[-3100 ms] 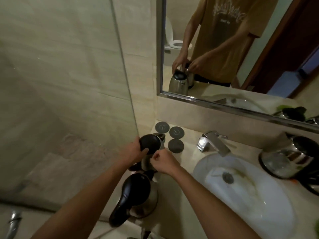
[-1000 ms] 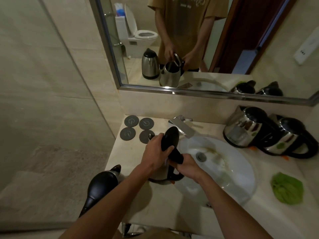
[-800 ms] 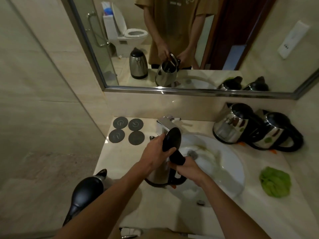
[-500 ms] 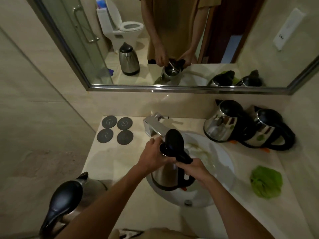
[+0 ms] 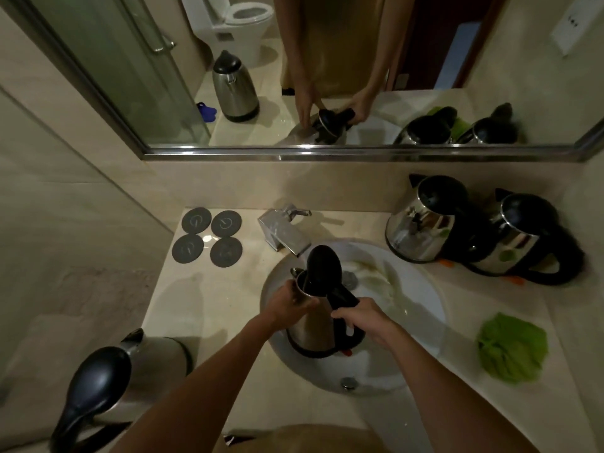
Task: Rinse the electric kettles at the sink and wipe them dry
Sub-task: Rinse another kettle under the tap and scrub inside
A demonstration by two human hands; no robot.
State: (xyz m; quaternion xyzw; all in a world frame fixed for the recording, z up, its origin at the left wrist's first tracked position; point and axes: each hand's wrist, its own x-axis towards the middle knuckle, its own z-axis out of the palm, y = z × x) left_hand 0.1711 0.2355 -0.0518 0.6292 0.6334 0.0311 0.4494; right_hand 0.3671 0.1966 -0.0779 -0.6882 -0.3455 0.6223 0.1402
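A steel kettle (image 5: 312, 325) with a black handle and raised black lid is held over the white sink basin (image 5: 415, 295), below the chrome faucet (image 5: 282, 230). My left hand (image 5: 289, 302) grips its upper body near the rim. My right hand (image 5: 364, 317) is curled round its black handle. Another kettle (image 5: 130, 374) stands on the counter at the near left. Two more kettles (image 5: 425, 220) (image 5: 523, 237) stand at the back right. A green cloth (image 5: 511, 346) lies on the counter to the right of the basin.
Several round dark coasters (image 5: 207, 237) lie at the back left of the counter. A mirror (image 5: 327, 76) spans the wall above, and a glass shower panel borders the counter's left side. The counter's front edge is close to my body.
I have carried the kettle from the counter's left side to over the basin, with its lid now up. The view has tipped downward and rightward.
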